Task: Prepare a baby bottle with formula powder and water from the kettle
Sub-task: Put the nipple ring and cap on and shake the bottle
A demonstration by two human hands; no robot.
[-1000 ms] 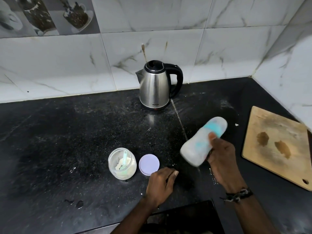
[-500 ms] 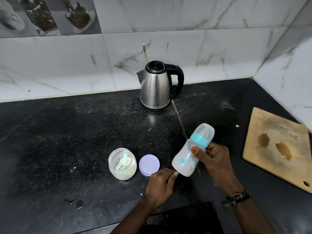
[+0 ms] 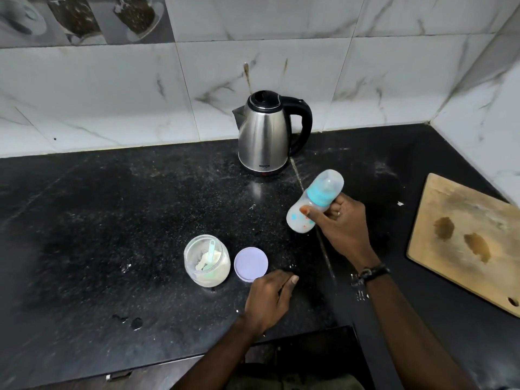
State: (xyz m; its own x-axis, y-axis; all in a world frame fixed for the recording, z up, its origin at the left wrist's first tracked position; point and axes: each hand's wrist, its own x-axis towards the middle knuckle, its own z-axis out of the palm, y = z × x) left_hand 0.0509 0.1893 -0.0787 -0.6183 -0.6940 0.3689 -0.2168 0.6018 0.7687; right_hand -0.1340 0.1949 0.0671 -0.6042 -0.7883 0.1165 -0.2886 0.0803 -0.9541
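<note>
Stained wooden cutting board point(image 3: 461, 243) on black countertop point(image 3: 112, 220), far right.

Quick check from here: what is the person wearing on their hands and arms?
Both forearms are bare, with no sleeves in view and no gloves. The right hand has a dark braided band at the wrist and what looks like a thin ring on one finger. The left hand shows nothing worn.
</note>
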